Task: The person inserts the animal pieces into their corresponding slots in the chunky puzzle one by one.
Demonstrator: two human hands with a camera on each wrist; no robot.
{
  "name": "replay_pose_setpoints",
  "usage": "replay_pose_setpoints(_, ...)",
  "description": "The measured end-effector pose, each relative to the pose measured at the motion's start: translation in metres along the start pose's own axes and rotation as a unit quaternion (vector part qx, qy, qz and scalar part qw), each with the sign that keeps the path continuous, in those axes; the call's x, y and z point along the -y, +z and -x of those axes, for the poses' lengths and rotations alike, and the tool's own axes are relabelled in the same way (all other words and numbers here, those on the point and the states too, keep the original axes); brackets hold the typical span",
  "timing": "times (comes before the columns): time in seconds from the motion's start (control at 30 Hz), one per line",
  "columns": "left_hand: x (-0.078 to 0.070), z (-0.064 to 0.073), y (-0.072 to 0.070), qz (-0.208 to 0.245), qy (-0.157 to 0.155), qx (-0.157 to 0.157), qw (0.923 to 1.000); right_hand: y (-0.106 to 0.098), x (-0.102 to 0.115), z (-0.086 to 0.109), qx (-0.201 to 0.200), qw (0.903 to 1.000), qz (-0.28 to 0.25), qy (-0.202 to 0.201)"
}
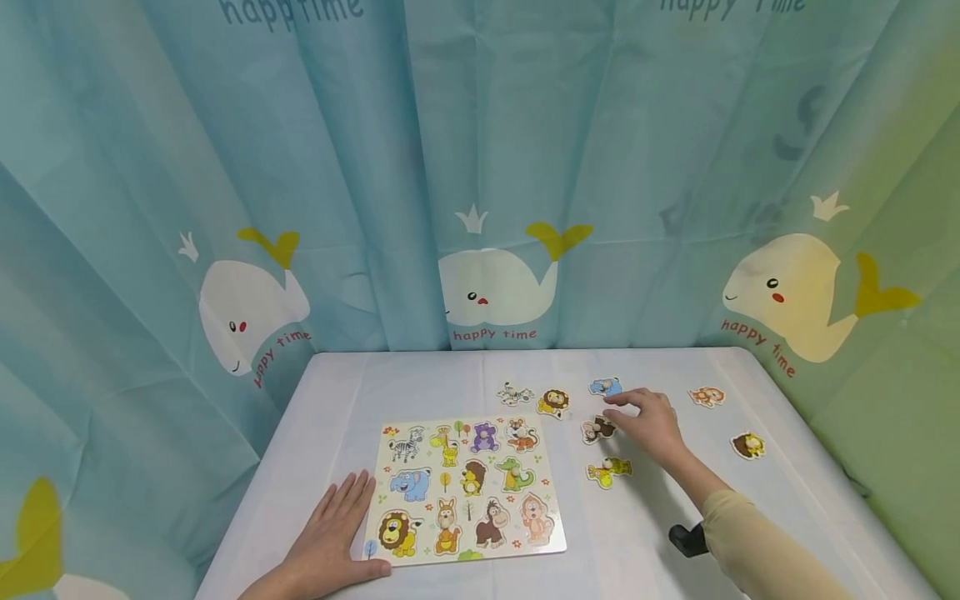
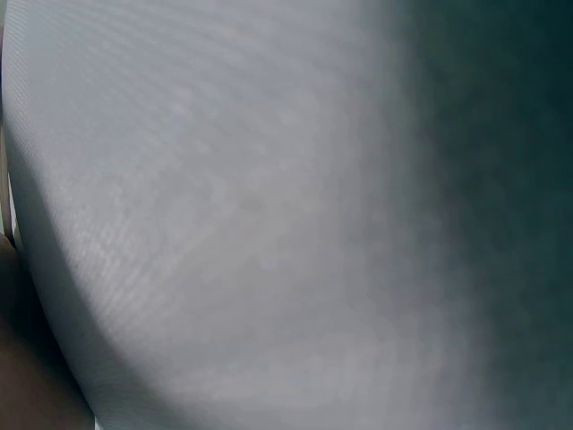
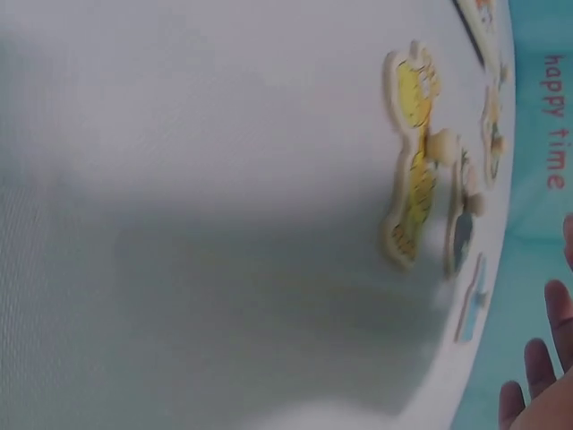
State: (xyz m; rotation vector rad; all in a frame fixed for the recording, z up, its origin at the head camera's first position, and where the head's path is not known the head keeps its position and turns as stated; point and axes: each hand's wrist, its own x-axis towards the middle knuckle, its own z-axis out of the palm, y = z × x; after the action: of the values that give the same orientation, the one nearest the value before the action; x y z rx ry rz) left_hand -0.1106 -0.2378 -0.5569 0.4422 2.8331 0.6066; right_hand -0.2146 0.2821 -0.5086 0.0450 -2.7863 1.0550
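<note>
A flat puzzle board [image 1: 468, 560] printed with animals lies on the white table. My left hand [image 1: 330, 533] rests along its left edge, fingers straight and thumb at the near corner. In the head view my right hand [image 1: 648, 423] hovers over loose pieces, thumb and forefinger apart with nothing between them. Closest to those fingertips are a brown gorilla piece [image 1: 597, 429] and a blue elephant piece [image 1: 604, 387]. A giraffe piece [image 1: 609, 472] lies nearer me; its knob shows in the right wrist view, where the spread fingers [image 3: 540, 369] appear at the edge.
Beyond the board lie a zebra piece [image 1: 514, 393] and a lion piece [image 1: 553, 402]. Farther right are a monkey piece [image 1: 707, 396] and a hedgehog piece [image 1: 748, 445]. A curtain [image 1: 495, 183] with whales hangs behind the table. Blurred pale cloth [image 2: 224, 224] fills most of the left wrist view.
</note>
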Motion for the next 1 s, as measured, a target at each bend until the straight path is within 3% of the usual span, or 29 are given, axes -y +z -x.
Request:
replay_pose_setpoints(0.27,0.0,0.0,0.0,0.0,0.002,0.001,1.0,0.01,-0.014,-0.002,0.044,0.999,-0.002,0.011)
replay_pose_setpoints(0.63,0.0,0.0,0.0,0.001,-0.001,0.002,1.0,0.019,-0.021,-0.004,0.07,0.9965,0.037,0.026)
replay_pose_setpoints(1.0,-0.001,0.001,0.0,0.004,0.001,-0.001,1.0,0.024,-0.024,-0.008,0.073,0.9949,0.069,0.003)
